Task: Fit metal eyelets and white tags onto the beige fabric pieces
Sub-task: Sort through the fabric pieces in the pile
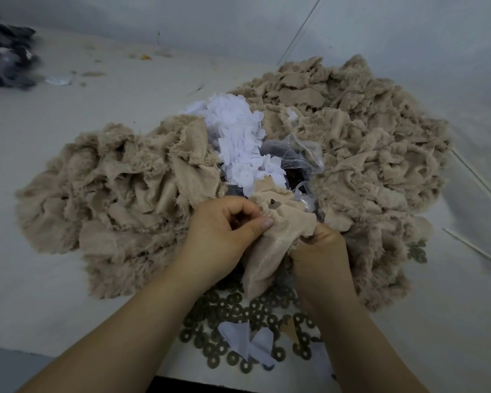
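- Left hand [224, 225]: fingers curled, thumb and fingertips pinching the top edge of one beige fabric piece [270, 242]. Judged purpose: to keep the cloth taut at the spot being worked.
- Right hand [321, 251]: fingers curled under the right edge of the same piece and gripping it; the fingertips are hidden by the cloth, so what else they hold cannot be told.
- Beige fabric piece: held between both hands, near the middle of the scene, above the loose rings. A small dark metal stud [273, 202] stands out of its far edge, probably an eyelet part pushed through the cloth.
- Left fabric heap [119, 194]: many beige furry pieces piled on the table [54, 114]. Whether these are finished or waiting cannot be told.
- Right fabric heap [360, 154]: a larger pile of the same pieces, reaching farther back. The two heaps flank the hands, likely so that stock and finished work stay apart and within reach.
- White tags [238, 137]: a loose mound between the two heaps, just beyond the hands; a few more lie near [255, 341] among the rings.
- Clear plastic bag [301, 157]: crumpled and open, just right of the tag mound. It holds small dark pieces, too indistinct to name, perhaps eyelet parts.
- Metal rings [233, 310]: flat, dark washers scattered on the table at the near edge, directly under the hands, placed for quick pick-up. A smaller cluster [417, 251] lies at the right heap's near edge.
- Thin white sticks [476, 248]: lying on the table at the right.
- Dark cloth [6, 55]: bundled at the far left, well apart from the work.
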`<state>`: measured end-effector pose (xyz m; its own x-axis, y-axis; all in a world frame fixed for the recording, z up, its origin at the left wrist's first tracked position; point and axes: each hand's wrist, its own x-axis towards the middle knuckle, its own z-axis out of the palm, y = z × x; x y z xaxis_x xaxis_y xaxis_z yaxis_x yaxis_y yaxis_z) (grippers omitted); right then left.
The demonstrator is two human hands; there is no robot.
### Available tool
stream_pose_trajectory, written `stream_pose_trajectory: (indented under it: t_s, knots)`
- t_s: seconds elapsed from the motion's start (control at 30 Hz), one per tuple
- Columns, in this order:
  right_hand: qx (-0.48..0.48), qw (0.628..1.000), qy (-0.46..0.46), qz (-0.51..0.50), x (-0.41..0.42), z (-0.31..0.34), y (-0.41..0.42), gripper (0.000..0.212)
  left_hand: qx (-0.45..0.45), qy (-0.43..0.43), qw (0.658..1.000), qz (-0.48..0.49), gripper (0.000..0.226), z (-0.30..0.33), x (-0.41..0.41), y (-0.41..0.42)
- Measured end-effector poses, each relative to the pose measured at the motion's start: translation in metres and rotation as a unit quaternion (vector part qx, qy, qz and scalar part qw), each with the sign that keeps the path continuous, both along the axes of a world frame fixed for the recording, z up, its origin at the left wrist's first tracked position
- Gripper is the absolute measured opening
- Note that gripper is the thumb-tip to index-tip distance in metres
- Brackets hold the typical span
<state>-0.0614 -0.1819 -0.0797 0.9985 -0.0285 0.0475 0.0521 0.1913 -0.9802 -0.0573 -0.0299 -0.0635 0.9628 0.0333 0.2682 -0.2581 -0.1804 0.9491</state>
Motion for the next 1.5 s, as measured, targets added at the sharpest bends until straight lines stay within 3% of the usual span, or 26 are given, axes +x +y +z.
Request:
stream_pose_trajectory:
  t_s: [0.2, 0.27, 0.4, 0.53, 0.7, 0.8, 0.97, 1.07, 1.17, 1.27, 1.5]
  knots:
    - [0.024, 0.999, 0.037, 0.016, -0.001, -0.004, -0.002, 0.03, 0.016, -0.003, 1.0, -0.009, 0.02, 0.001, 0.001, 0.001]
    - [0.004, 0.999, 0.036, 0.006, 0.001, -0.006, -0.007, 0.019, 0.023, -0.007, 1.0, -0.003, 0.022, 0.002, 0.002, 0.0]
    - [-0.023, 0.999, 0.019, 0.017, -0.003, 0.0, -0.004, 0.069, 0.045, -0.02, 0.999, 0.001, 0.022, 0.005, 0.002, -0.003]
    - [0.067, 0.996, 0.055, 0.033, -0.003, 0.005, 0.001, 0.036, 0.025, -0.027, 0.999, -0.001, 0.011, 0.003, 0.001, -0.006]
    - [0.112, 0.99, 0.084, 0.018, -0.002, 0.006, 0.001, 0.038, -0.021, 0.011, 1.0, -0.018, 0.002, 0.002, 0.0, -0.004]
    - [0.097, 0.993, 0.062, 0.001, -0.002, 0.006, 0.002, 0.037, -0.01, 0.027, 1.0, 0.01, 0.008, 0.001, 0.001, -0.005]
    - [0.044, 0.997, 0.041, -0.054, 0.0, 0.003, 0.004, 0.014, 0.132, -0.027, 0.989, 0.061, 0.014, 0.005, 0.0, -0.012]
    - [0.053, 0.996, 0.041, -0.06, 0.0, 0.004, 0.005, 0.014, 0.06, 0.02, 0.997, 0.041, 0.016, 0.005, 0.001, -0.013]
    - [-0.038, 0.995, -0.004, -0.087, 0.003, 0.005, 0.004, 0.011, 0.028, 0.039, 0.998, 0.034, 0.019, 0.004, 0.001, -0.015]
    - [-0.071, 0.993, -0.014, -0.096, 0.003, 0.006, 0.004, 0.011, 0.039, 0.03, 0.998, 0.044, 0.018, 0.004, 0.001, -0.017]
    - [-0.022, 0.996, 0.028, -0.079, 0.002, 0.005, 0.003, 0.009, 0.102, -0.018, 0.992, 0.069, 0.016, 0.004, 0.002, -0.017]
